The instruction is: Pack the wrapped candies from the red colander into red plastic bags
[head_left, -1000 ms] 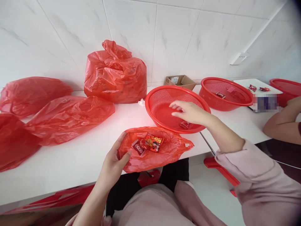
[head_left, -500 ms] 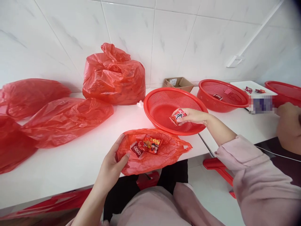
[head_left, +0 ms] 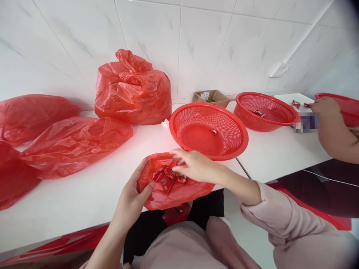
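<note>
My left hand [head_left: 134, 194] grips the left edge of a small open red plastic bag [head_left: 171, 190] at the table's front edge. Inside the bag lie several small red packets [head_left: 165, 179]. My right hand [head_left: 193, 166] reaches into the bag's mouth from the right, fingers curled over the packets; I cannot see whether it holds one. Just behind the bag stands a red mesh basket [head_left: 238, 127] with one small red packet [head_left: 214, 131] in it.
Several full red plastic bags [head_left: 131, 89] lie on the white table [head_left: 84, 194] at left and back. A cardboard box [head_left: 211, 98], a second red basket [head_left: 265, 112] and a third [head_left: 339, 102] stand at right. Another person's arm [head_left: 333, 134] rests there.
My right hand left the basket, where it had picked up a packet, and came down to the bag's mouth. The other person's arm shifted towards the far basket.
</note>
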A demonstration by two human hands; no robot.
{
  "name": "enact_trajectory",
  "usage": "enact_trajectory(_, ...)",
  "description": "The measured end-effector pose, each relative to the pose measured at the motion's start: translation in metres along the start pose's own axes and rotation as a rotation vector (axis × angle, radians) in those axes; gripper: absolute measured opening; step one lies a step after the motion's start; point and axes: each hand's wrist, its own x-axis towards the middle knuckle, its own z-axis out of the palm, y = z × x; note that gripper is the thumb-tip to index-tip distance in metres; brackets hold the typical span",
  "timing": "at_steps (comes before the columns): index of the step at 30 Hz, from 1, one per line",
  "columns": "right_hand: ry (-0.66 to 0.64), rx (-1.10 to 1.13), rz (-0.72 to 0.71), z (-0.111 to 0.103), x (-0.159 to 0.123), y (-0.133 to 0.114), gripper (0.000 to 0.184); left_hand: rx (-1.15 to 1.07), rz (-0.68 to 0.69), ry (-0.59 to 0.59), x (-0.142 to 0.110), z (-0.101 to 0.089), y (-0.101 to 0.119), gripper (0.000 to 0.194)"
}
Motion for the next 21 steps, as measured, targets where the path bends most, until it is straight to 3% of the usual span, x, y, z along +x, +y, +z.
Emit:
enact_trajectory(3, 0.117, -0.057, 0.055, -0.034, 0.015, 0.022, 0.035, -0.04, -0.008, -0.002, -0.001, -0.001, -0.001, 0.082)
enact_trajectory(5, 0.159, -0.281, 0.193, -0.065, 0.029, 0.05, 0.033, -0.051, -0.004, 0.001, 0.0, -0.002, -0.003, 0.081)
enact_trajectory(6, 0.129, -0.424, 0.304, -0.08, 0.036, 0.065, 0.036, -0.041, 0.003, 0.004, 0.0, -0.003, -0.004, 0.08)
enact_trajectory(9, 0.006, -0.552, 0.49, -0.109, 0.051, 0.112, 0.047, 0.022, 0.036, 0.009, 0.001, -0.005, -0.011, 0.077)
enact_trajectory(13, -0.188, -0.583, 0.598, -0.115, 0.056, 0.151, 0.045, 0.056, 0.054, 0.008, 0.001, -0.009, -0.019, 0.075)
enact_trajectory(17, -0.336, -0.551, 0.614, -0.108, 0.057, 0.154, 0.026, 0.043, 0.048, 0.016, 0.0, -0.012, -0.02, 0.075)
enact_trajectory(21, -0.394, -0.405, 0.472, -0.102, 0.055, 0.12, 0.015, 0.029, 0.038, 0.011, 0.0, -0.012, -0.017, 0.076)
